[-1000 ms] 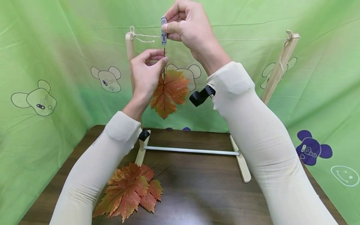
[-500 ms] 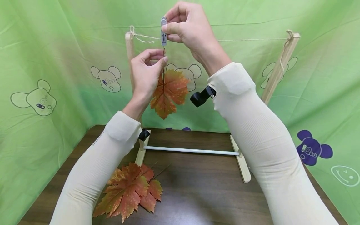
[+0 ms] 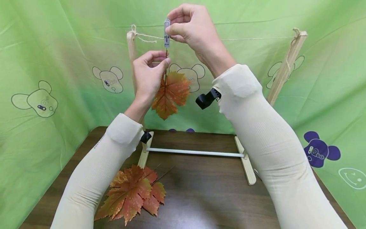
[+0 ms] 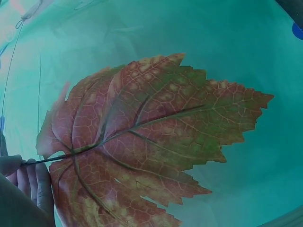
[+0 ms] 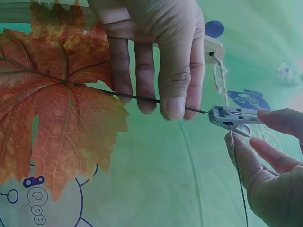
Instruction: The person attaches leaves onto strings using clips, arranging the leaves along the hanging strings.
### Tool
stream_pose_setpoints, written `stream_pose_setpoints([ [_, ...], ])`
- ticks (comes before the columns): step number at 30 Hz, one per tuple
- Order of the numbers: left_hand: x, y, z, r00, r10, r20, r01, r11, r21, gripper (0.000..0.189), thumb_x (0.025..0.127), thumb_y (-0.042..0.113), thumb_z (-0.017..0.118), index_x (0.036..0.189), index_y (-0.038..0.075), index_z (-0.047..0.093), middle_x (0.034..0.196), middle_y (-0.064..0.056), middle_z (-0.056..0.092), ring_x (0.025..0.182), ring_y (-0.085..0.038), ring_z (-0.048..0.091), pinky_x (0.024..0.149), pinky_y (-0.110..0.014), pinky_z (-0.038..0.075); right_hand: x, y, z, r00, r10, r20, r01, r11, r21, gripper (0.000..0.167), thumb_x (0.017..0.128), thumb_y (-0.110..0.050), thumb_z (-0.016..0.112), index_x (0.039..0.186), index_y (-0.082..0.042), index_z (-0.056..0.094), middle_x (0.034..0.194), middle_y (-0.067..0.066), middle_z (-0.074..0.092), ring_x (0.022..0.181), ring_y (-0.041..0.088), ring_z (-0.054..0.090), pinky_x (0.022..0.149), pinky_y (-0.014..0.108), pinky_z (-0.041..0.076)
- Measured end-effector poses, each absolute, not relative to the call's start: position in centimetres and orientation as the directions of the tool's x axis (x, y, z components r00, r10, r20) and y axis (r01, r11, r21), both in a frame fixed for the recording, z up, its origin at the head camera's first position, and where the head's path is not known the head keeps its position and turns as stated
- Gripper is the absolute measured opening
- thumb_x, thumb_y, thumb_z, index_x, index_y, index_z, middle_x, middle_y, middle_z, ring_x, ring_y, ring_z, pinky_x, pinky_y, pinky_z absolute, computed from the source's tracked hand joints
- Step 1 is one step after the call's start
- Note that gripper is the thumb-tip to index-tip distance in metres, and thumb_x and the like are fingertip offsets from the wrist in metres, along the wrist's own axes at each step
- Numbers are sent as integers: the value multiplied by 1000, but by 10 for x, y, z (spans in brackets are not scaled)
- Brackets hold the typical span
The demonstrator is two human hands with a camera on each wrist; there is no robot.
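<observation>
In the head view my left hand [image 3: 148,71] pinches the thin dark stem of an orange-red leaf [image 3: 172,92], which hangs below the fingers. Above it my right hand [image 3: 194,30] holds a grey clothespin [image 3: 167,35] upright between thumb and fingers, at the string [image 3: 251,39]. The right wrist view shows the stem [image 5: 142,98] reaching the tip of the clothespin [image 5: 229,115], with the string passing at the clip. Whether the stem is clamped I cannot tell. The leaf [image 4: 142,127] fills much of the left wrist view.
Two wooden posts [image 3: 283,73] carry the string, and a white rod [image 3: 194,152] joins their feet on the brown table [image 3: 206,197]. More orange leaves [image 3: 131,194] lie at front left, beside my left forearm. A green printed cloth [image 3: 71,47] surrounds the table.
My right hand and the clothespin have come down slightly toward the left hand. The leaf's lower tip has swung a little left. Both hands keep their holds.
</observation>
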State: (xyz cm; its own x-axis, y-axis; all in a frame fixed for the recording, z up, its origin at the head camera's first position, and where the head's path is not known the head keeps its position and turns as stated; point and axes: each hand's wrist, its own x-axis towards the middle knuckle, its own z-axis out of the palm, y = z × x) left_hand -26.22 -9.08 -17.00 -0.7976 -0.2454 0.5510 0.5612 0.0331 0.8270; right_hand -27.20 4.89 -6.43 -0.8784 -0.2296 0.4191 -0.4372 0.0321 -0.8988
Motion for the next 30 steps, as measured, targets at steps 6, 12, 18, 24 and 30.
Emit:
stream_pose_setpoints([
  [6, -261, -89, -170, -785, -241, 571, 577, 51, 815, 18, 92, 7, 80, 110, 2, 80, 99, -6, 78, 81, -13, 72, 77, -24, 58, -263, 64, -66, -857, -212, 469, -492, 69, -868, 45, 88, 1, 75, 132, -3, 67, 119, 7, 67, 110, 18, 65, 98, 32, 53],
  [12, -260, -89, -171, -788, -237, 568, 569, 71, 820, 22, 92, 5, 79, 113, 2, 79, 101, -7, 78, 83, -15, 72, 77, -23, 57, -249, 88, -76, -849, -210, 485, -488, -40, -872, 44, 88, 1, 77, 131, -3, 68, 119, 10, 68, 112, 23, 67, 100, 31, 54],
  [18, -260, -89, -171, -786, -229, 575, 574, 76, 815, 24, 92, 6, 80, 115, 2, 78, 103, -8, 78, 87, -17, 73, 79, -23, 57, -235, 105, -86, -829, -223, 513, -503, -101, -858, 41, 89, 2, 77, 129, -4, 69, 117, 11, 70, 114, 27, 69, 98, 29, 56],
  [24, -259, -90, -175, -775, -219, 592, 586, 99, 804, 26, 92, 7, 80, 118, 4, 77, 104, -7, 77, 89, -15, 73, 82, -23, 58, -221, 117, -102, -798, -234, 555, -553, -81, -829, 41, 89, 3, 78, 128, -4, 70, 119, 14, 72, 115, 28, 71, 99, 30, 57],
  [30, -248, -94, -181, -741, -216, 636, 621, 141, 771, 34, 93, 7, 79, 126, 6, 72, 114, -13, 76, 96, -17, 72, 86, -26, 58, -210, 133, -120, -794, -238, 560, -562, -63, -825, 40, 89, 4, 78, 128, -3, 71, 118, 15, 73, 112, 27, 71, 97, 27, 58],
])
